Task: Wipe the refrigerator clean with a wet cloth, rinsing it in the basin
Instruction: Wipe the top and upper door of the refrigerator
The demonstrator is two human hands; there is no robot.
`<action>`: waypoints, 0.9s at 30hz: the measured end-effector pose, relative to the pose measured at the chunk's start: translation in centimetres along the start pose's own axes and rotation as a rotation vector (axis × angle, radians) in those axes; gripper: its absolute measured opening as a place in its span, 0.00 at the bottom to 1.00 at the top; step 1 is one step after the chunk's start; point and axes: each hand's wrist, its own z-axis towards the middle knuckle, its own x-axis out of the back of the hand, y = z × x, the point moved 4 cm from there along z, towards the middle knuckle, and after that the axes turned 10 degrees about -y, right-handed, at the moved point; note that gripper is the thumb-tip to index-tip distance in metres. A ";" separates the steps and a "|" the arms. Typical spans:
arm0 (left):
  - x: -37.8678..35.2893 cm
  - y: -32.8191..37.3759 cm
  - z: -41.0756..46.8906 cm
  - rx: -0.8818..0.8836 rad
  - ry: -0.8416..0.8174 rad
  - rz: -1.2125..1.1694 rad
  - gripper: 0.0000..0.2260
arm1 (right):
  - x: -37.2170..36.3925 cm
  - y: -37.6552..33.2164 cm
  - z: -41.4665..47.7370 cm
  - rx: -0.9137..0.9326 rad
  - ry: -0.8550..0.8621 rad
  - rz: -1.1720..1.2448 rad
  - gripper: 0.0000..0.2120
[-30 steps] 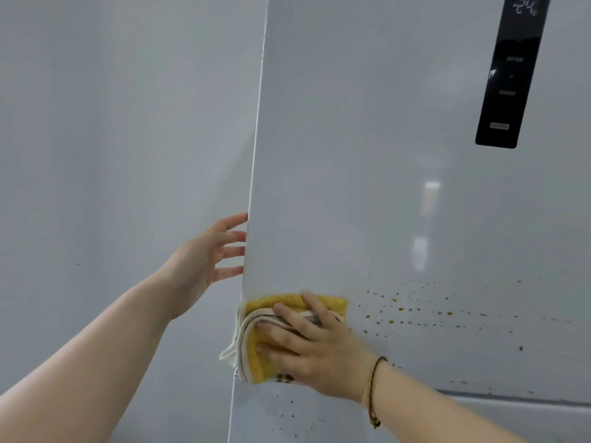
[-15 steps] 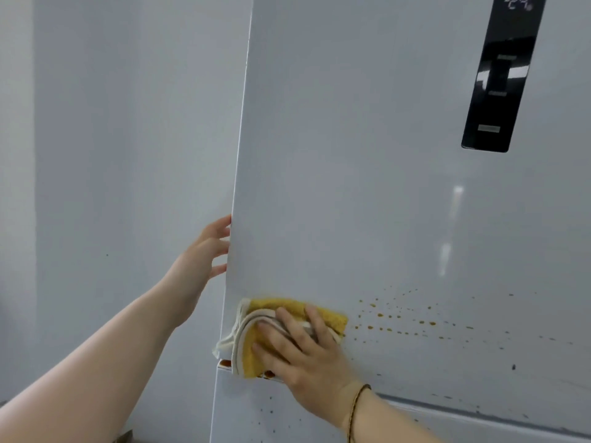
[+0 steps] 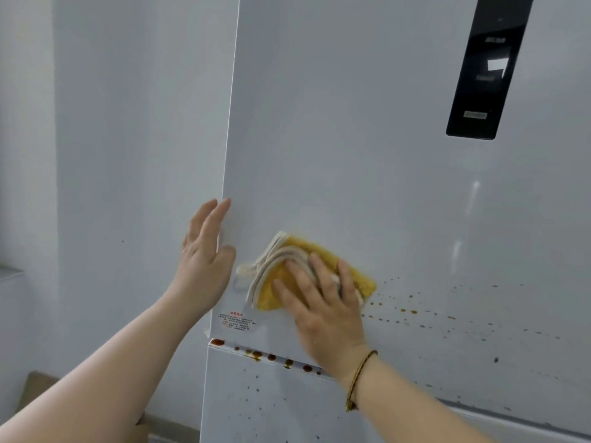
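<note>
A white refrigerator door (image 3: 367, 139) fills the centre and right of the frame, its left edge running from the top centre down and slightly leftward. A folded yellow cloth (image 3: 307, 276) with pale trim is pressed flat against the door just left of the frame's centre, its long axis slanting from upper left to lower right, with the bunched pale edges pointing toward the door's left edge. The cloth is covered over its lower right part by the right hand (image 3: 323, 302), whose fingers (image 3: 347, 279) are spread and laid flat on the fabric, pressing rather than clenching it. A thin braided bracelet (image 3: 359, 378) is worn on that wrist. The left hand (image 3: 204, 257) is set against the door's left edge, just beside the cloth; its fingers are extended and held together, pointing upward, with the thumb laid on the door's front face. Brown splatter spots (image 3: 412, 311) are scattered to the right of the cloth, and larger brown drops (image 3: 271, 358) sit along the seam above the lower door (image 3: 256, 404). A small red-printed label (image 3: 235, 321) lies below the cloth. A black control panel (image 3: 486, 65) is seen at the upper right.
</note>
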 end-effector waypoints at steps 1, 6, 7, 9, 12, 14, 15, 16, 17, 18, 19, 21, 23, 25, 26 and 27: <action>-0.4 0.5 -0.5 -0.068 -0.017 0.061 0.26 | -0.4 -0.8 -1.4 0.084 -0.047 0.000 0.19; -3.5 2.2 -2.0 -0.287 -0.177 0.239 0.24 | -0.4 -0.3 -5.3 0.466 -0.230 -0.079 0.15; -4.3 2.6 -2.1 -0.313 -0.195 0.261 0.24 | 0.1 1.2 -4.9 0.466 -0.214 -0.096 0.14; -5.6 3.0 -2.2 -0.339 -0.213 0.298 0.26 | 1.7 5.1 -3.3 0.345 -0.119 -0.103 0.14; -6.9 3.0 -2.4 -0.341 -0.203 0.323 0.28 | 4.3 10.9 -2.2 0.053 0.037 -0.070 0.15; -7.7 2.5 -2.5 -0.341 -0.187 0.390 0.31 | 4.7 11.9 -3.1 -0.058 0.072 -0.057 0.17; -8.1 2.2 -2.6 -0.356 -0.177 0.449 0.31 | 4.5 11.4 -4.0 -0.086 0.076 -0.054 0.17; -8.3 2.0 -2.5 -0.360 -0.166 0.490 0.30 | 4.0 10.6 -5.2 -0.092 0.066 -0.047 0.17; -8.4 1.9 -2.5 -0.355 -0.150 0.527 0.29 | 3.3 9.4 -6.5 -0.069 0.041 -0.037 0.16; -8.4 1.8 -2.4 -0.348 -0.141 0.554 0.28 | 2.6 8.3 -7.9 -0.017 0.002 -0.030 0.16; -8.4 1.7 -2.3 -0.347 -0.136 0.568 0.28 | 2.0 7.5 -9.3 0.057 -0.049 -0.038 0.16; -8.5 1.8 -2.2 -0.358 -0.138 0.584 0.28 | 1.4 6.9 -11.5 0.235 -0.150 -0.082 0.16; -8.6 2.3 -2.5 -0.351 -0.119 0.564 0.30 | 1.4 7.7 -12.5 0.421 -0.206 -0.135 0.15; -8.8 3.0 -2.9 -0.333 -0.055 0.505 0.35 | 2.0 10.0 -12.1 0.527 -0.208 -0.172 0.15; -8.9 3.1 -3.0 -0.314 -0.038 0.491 0.36 | 2.7 11.5 -11.2 0.515 -0.181 -0.180 0.16; -9.0 3.6 -3.0 -0.314 -0.018 0.470 0.36 | 3.6 13.3 -10.2 0.460 -0.135 -0.184 0.16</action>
